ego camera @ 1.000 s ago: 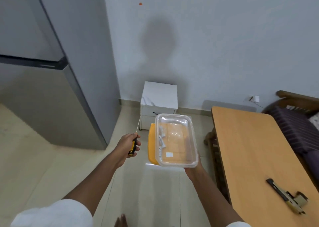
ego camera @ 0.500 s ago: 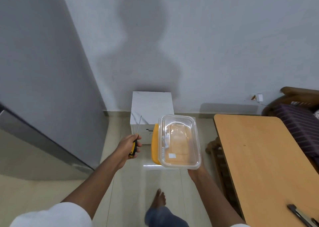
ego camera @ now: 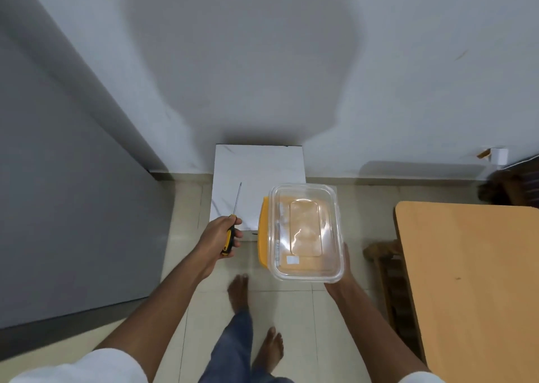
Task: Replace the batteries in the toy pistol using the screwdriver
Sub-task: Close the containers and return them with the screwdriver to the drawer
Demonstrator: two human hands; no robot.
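Observation:
My left hand (ego camera: 217, 235) grips the yellow-and-black handle of a screwdriver (ego camera: 232, 221); its thin shaft points up and away over the white cabinet. My right hand (ego camera: 339, 277) holds a clear plastic container (ego camera: 306, 232) from underneath, with its yellow lid (ego camera: 262, 237) stacked beneath it and showing at the left side. Most of that hand is hidden under the container. A small white label shows through the container wall. The toy pistol is out of view.
A low white cabinet (ego camera: 259, 169) stands against the wall straight ahead. A wooden table (ego camera: 472, 280) fills the right side, with a wooden chair frame (ego camera: 388, 269) at its left edge. A grey refrigerator side (ego camera: 58, 178) is on the left. My bare feet (ego camera: 239, 292) stand on tiled floor.
I have walked closer to the white cabinet and the view has tilted down. The toy pistol on the table has slid out of view. Both hands keep their holds.

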